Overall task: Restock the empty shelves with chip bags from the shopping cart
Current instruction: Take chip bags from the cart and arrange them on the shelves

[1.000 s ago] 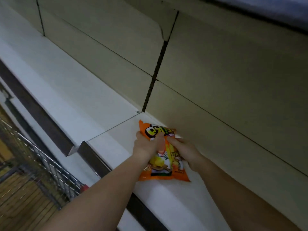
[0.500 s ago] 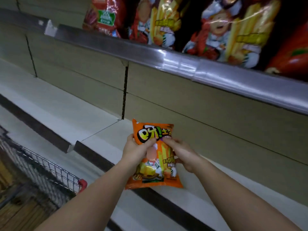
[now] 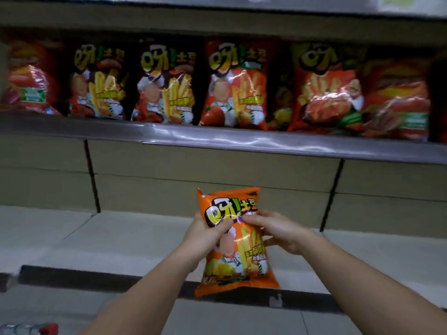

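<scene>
An orange chip bag point(image 3: 239, 259) hangs upright in front of me, above the front edge of a bare white shelf point(image 3: 108, 240). My left hand point(image 3: 205, 234) grips its upper left side, thumb across the printed front. My right hand point(image 3: 278, 229) pinches the upper right edge, fingers curled behind the bag. The bag's bottom hangs free over the shelf's dark front rail point(image 3: 96, 278).
The shelf above holds a row of several red and orange chip bags point(image 3: 232, 85) behind a shiny metal rail point(image 3: 217, 139). A beige back panel point(image 3: 212, 180) closes the bare shelf. A red corner of the shopping cart point(image 3: 48, 329) shows at the bottom left.
My view has risen and turned to face the shelves, so the stocked upper shelf now fills the top. Both hands have lifted the bag upright, off the shelf surface.
</scene>
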Motion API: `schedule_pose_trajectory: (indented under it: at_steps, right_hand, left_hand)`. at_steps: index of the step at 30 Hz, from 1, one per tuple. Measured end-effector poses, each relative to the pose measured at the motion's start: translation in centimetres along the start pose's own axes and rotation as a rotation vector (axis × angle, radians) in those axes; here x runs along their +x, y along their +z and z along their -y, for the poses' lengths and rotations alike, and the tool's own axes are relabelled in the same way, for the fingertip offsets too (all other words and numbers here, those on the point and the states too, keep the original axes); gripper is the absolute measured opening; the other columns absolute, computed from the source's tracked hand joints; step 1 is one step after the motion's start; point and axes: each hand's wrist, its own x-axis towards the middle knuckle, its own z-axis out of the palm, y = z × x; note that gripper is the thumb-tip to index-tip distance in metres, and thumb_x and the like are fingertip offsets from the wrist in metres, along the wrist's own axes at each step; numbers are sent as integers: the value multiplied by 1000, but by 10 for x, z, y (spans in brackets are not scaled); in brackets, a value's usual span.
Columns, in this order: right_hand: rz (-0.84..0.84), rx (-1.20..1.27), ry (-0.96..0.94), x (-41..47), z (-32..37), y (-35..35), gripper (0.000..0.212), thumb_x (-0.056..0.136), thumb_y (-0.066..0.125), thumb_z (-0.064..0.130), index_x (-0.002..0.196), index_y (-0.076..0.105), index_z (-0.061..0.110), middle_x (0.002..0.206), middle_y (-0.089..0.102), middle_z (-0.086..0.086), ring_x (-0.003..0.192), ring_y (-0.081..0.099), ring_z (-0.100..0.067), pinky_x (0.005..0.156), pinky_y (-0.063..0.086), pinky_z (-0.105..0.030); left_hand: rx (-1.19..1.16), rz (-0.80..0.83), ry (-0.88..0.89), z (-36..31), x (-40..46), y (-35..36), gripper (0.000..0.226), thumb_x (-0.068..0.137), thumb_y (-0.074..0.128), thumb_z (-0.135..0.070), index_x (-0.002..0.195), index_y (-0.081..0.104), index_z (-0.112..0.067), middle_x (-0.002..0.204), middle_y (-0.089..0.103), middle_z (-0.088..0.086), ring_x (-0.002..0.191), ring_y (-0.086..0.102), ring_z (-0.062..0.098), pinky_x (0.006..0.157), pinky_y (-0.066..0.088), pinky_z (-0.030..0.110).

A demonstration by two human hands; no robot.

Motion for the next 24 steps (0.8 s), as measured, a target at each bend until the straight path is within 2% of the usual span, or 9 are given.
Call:
schedule_pose_trajectory:
  at_steps: [1,4,8,13,16,20,24]
  right_hand:
    - [-43,9,5,-12,-2,-9,34,87,60,38,114,51,21,101,64,2,95,61,-14,88,47,-34]
    - [-181,60,23,-46,-6,-29,38,85,63,36,117,51,20,102,66,1,94,61,-15,81,48,-31]
    - [-372,112,34,-91,-16,-45,40,84,65,35,119,53,19,106,67,-2,98,63,-18,84,49,-35]
    - [-602,158,28,-155,-33,-64,33,86,62,32,116,56,18,100,69,1,91,65,-16,74,50,-30]
    - [-721,165,56,-196,-44,-81,43,85,64,35,123,53,17,107,68,-3,97,65,-19,74,49,-30]
    - [-857,186,57,-246,-53,-103,46,85,64,33,125,51,17,108,68,-3,92,65,-17,67,49,-27]
    - [-976,206,42,-286,-66,-131,51,83,66,34,128,49,18,108,68,-5,96,66,-21,79,52,-34]
  left_hand:
    - [13,39,10,-4,-1,10,28,86,65,-35,108,50,-27,96,65,-8,84,62,10,54,46,21]
    - [31,139,45,-17,-7,35,20,87,65,-31,91,46,-31,90,61,-11,81,60,8,55,47,22]
    - [51,269,106,-31,-13,65,38,83,69,-35,111,46,-24,104,64,-4,92,61,18,58,46,25]
    - [5,492,169,-43,-31,113,48,80,71,-36,118,45,-25,97,60,-14,86,59,4,56,45,20]
    - [-31,617,167,-50,-48,147,50,79,72,-36,118,41,-29,94,56,-18,84,55,0,58,43,18]
    - [-65,704,195,-61,-69,194,64,79,73,-33,132,39,-23,108,59,-8,94,57,11,60,44,21]
    - [-107,739,268,-79,-90,242,75,78,74,-31,139,32,-20,122,54,-3,102,53,14,59,42,19]
